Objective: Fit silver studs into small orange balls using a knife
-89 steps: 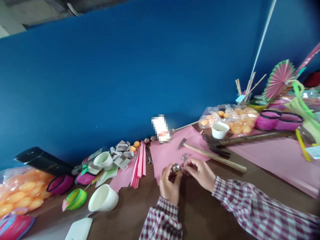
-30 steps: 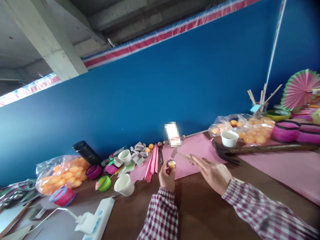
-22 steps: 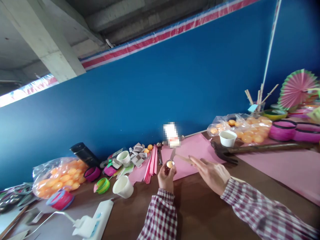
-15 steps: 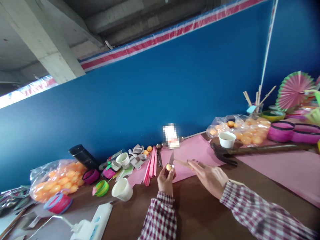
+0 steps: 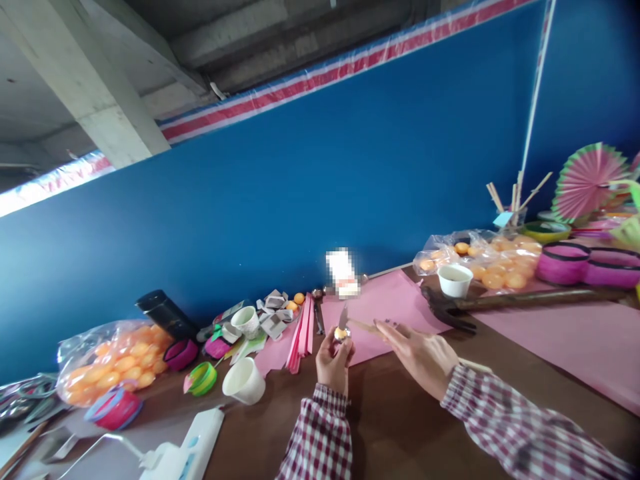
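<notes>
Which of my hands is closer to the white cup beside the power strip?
Left. Your left hand, holding a small shiny ball, is right of the white cup; your right hand, holding the hammer, is farther right, beyond the left hand.

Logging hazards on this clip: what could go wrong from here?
The hammer in the right hand has its head close to the fingers of the left hand, so a stray tap might catch them. The silver-and-orange ball is round and held only by those fingers; it could slip.
</notes>
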Tool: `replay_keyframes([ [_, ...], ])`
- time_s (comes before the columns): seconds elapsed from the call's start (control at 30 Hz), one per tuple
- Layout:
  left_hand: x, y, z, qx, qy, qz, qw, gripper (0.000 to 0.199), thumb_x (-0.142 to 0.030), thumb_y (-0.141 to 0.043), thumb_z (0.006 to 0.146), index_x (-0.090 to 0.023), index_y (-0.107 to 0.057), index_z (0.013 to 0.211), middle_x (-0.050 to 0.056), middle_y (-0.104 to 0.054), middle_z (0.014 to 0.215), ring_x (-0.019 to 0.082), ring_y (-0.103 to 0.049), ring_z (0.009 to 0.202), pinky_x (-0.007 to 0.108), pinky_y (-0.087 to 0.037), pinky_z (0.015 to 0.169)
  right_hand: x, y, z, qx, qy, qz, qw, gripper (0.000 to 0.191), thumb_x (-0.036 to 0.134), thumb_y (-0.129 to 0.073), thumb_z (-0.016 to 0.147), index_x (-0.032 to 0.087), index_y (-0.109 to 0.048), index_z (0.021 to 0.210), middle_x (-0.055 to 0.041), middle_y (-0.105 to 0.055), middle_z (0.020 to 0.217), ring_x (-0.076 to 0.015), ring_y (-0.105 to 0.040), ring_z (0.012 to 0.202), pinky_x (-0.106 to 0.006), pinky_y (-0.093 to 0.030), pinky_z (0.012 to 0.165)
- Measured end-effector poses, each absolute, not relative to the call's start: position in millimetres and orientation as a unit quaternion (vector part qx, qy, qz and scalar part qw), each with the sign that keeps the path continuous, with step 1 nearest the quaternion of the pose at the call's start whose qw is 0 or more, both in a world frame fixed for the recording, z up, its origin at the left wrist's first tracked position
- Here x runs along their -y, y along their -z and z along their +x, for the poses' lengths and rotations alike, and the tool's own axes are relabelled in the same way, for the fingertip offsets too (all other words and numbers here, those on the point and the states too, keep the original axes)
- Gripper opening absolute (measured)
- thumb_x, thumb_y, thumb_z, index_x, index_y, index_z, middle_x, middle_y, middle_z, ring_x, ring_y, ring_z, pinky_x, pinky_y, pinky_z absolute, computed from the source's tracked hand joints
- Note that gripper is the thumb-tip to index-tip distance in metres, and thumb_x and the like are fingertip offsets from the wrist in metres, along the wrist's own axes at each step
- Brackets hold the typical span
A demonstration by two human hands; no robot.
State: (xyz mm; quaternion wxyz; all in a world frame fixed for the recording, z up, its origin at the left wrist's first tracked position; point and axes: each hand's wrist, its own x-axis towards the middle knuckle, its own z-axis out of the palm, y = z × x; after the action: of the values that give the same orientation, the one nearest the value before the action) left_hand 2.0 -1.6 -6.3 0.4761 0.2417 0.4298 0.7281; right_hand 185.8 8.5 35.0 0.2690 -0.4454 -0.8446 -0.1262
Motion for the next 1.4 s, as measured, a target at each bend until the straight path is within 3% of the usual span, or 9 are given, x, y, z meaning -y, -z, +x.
replay_keyframes([
  [0.47, -0.5, 8.1, -2.5, -0.420, -0.736, 0.245, 0.471, 0.037, -0.020, -0.075, 0.053, -0.014, -0.060, 0.087, 0.002, -0.060, 0.073, 0.006, -0.055, 0.059, 0.019, -0.043, 0.057, -8.8, -32.5, 185.9, 0.833, 0.106, -0.464, 0.283, 0.038, 0.032, -0.029, 0.089, 0.029, -0.038, 0.126, -0.0014, -0.063, 0.081, -0.0087, -0.057, 0.055, -0.020, -0.029, 0.043],
  [0.73, 0.4, 7.2, -0.6, -0.403, -0.737, 0.249, 0.482, 0.048, -0.017, -0.074, 0.054, -0.016, -0.059, 0.099, 0.002, -0.059, 0.077, 0.007, -0.056, 0.063, 0.021, -0.046, 0.062, -10.7, -29.2, 187.4, 0.831, 0.117, -0.457, 0.293, 0.039, 0.032, -0.031, 0.089, 0.029, -0.037, 0.127, -0.0013, -0.063, 0.078, -0.0079, -0.055, 0.054, -0.019, -0.031, 0.045],
  [1.13, -1.2, 8.1, -2.6, -0.402, -0.738, 0.231, 0.490, 0.026, -0.018, -0.072, 0.057, -0.011, -0.064, 0.081, 0.005, -0.061, 0.080, 0.007, -0.057, 0.066, 0.018, -0.047, 0.063, -6.5, -27.4, 182.9, 0.833, 0.117, -0.462, 0.282, 0.037, 0.030, -0.032, 0.088, 0.029, -0.038, 0.125, -0.0002, -0.063, 0.082, -0.0087, -0.057, 0.055, -0.021, -0.030, 0.043],
  [1.23, -0.9, 7.5, -2.2, -0.407, -0.732, 0.236, 0.493, 0.027, -0.019, -0.073, 0.057, -0.010, -0.064, 0.081, 0.004, -0.061, 0.075, 0.006, -0.056, 0.062, 0.019, -0.046, 0.061, -6.1, -27.8, 183.2, 0.852, 0.120, -0.443, 0.250, 0.037, 0.030, -0.033, 0.088, 0.029, -0.039, 0.124, 0.0005, -0.062, 0.078, -0.0091, -0.056, 0.051, -0.021, -0.028, 0.040],
  [1.4, -0.1, 6.0, -1.0, -0.433, -0.736, 0.246, 0.458, 0.033, -0.021, -0.074, 0.053, -0.011, -0.064, 0.083, 0.004, -0.062, 0.075, 0.007, -0.056, 0.060, 0.020, -0.045, 0.058, -5.7, -28.1, 183.0, 0.841, 0.119, -0.448, 0.279, 0.038, 0.030, -0.030, 0.089, 0.028, -0.037, 0.126, -0.0026, -0.063, 0.084, -0.0088, -0.057, 0.057, -0.019, -0.030, 0.043],
])
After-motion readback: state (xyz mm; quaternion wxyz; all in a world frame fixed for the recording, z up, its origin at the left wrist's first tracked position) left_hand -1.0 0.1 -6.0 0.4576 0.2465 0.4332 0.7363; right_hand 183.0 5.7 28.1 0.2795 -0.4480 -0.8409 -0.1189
